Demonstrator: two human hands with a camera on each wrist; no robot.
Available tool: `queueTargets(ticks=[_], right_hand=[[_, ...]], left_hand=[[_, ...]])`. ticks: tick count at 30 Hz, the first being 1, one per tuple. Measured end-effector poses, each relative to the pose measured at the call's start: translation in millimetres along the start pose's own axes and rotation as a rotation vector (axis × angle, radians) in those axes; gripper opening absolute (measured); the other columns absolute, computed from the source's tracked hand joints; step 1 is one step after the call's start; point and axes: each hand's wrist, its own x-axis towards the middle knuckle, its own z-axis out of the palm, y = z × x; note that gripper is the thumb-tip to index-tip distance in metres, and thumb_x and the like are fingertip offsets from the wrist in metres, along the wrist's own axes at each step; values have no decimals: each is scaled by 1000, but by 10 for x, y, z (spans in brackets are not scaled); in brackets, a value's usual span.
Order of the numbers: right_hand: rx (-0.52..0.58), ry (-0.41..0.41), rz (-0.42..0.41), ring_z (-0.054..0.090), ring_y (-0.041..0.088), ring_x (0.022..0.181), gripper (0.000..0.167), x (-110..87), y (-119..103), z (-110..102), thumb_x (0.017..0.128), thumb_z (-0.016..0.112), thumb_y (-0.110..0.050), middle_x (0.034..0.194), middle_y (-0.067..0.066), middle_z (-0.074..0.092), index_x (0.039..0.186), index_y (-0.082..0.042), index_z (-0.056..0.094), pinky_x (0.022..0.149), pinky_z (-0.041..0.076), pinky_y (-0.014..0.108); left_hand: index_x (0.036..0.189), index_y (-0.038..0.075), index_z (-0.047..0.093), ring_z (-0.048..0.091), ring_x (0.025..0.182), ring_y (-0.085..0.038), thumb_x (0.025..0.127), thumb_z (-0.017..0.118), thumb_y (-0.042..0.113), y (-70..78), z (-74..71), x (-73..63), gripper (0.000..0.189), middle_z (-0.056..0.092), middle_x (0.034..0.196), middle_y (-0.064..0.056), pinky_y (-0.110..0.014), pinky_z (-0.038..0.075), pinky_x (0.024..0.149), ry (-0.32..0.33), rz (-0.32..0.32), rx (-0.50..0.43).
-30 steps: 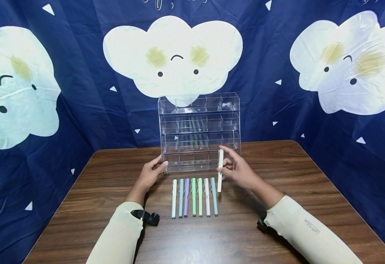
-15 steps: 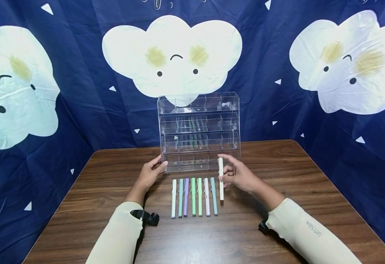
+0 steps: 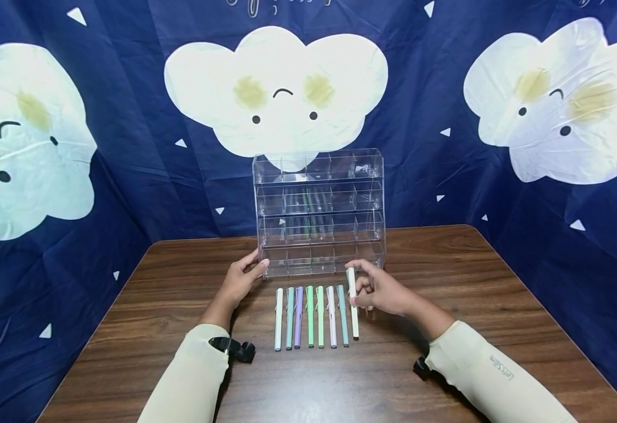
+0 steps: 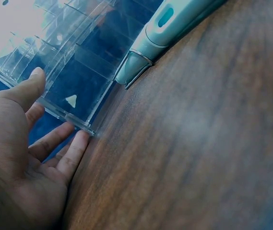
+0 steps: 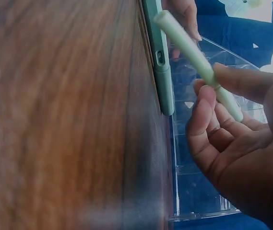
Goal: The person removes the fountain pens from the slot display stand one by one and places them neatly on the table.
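Note:
A clear acrylic rack (image 3: 319,202) with tiers of small compartments stands at the back of the table. My left hand (image 3: 242,279) holds its lower left edge, thumb at the front and fingers at the side; in the left wrist view the hand (image 4: 35,129) shows against the rack's corner. My right hand (image 3: 384,288) pinches a cream pen (image 3: 353,305) between thumb and fingers, cap end up, just right of a row of pens. In the right wrist view the pen (image 5: 189,48) sticks out slantwise from the fingers. The nearest pen in the row is a teal pen (image 3: 343,317).
Several pens lie side by side in front of the rack, among them a white pen (image 3: 279,320), a purple pen (image 3: 299,317) and a green pen (image 3: 310,317). A blue cloth (image 3: 424,194) with clouds hangs behind the wooden table (image 3: 181,294).
My right hand has brought the cream pen down and toward me, from in front of the rack to the right end of the row. My left hand stays on the rack.

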Motion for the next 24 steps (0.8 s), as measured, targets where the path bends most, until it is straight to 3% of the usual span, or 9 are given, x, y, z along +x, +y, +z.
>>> queueTargets(ticks=[6, 10, 14, 18, 24], right_hand=[[-36, -22, -3, 61, 18, 61, 83, 6, 53, 0, 93, 77, 11, 83, 7, 64, 162, 4, 31, 53, 59, 28], [-38, -22, 4, 62, 17, 66, 83, 11, 94, 4, 91, 78, 11, 87, 10, 64, 160, 7, 32, 53, 60, 29], [-106, -10, -24, 61, 12, 72, 80, 18, 129, 23, 90, 81, 9, 93, 12, 64, 157, 11, 37, 56, 59, 25], [-149, 4, -37, 57, 10, 69, 76, 18, 154, 23, 91, 82, 5, 92, 9, 60, 155, 13, 41, 54, 56, 24], [-104, -3, 7, 52, 10, 60, 72, 31, 220, -9, 94, 79, 2, 86, 2, 58, 155, 13, 42, 49, 48, 21]], left_hand=[[165, 11, 48, 65, 136, -32, 109, 70, 24, 16, -4, -13, 62, 61, 155, -29, -13, 59, 95, -1, -1, 23], [165, 10, 47, 64, 137, -35, 109, 71, 24, 9, -5, -10, 62, 60, 154, -30, -12, 59, 95, -2, 1, 27], [165, 10, 48, 64, 138, -35, 109, 71, 23, -4, -3, -2, 62, 61, 155, -29, -12, 59, 95, 7, -5, 35], [165, 11, 48, 63, 139, -34, 109, 71, 23, -10, 0, 2, 62, 60, 156, -27, -12, 59, 94, 5, -17, 38], [166, 12, 48, 63, 139, -34, 109, 71, 24, -8, -1, 4, 62, 60, 157, -27, -12, 59, 95, -1, -9, 40]])
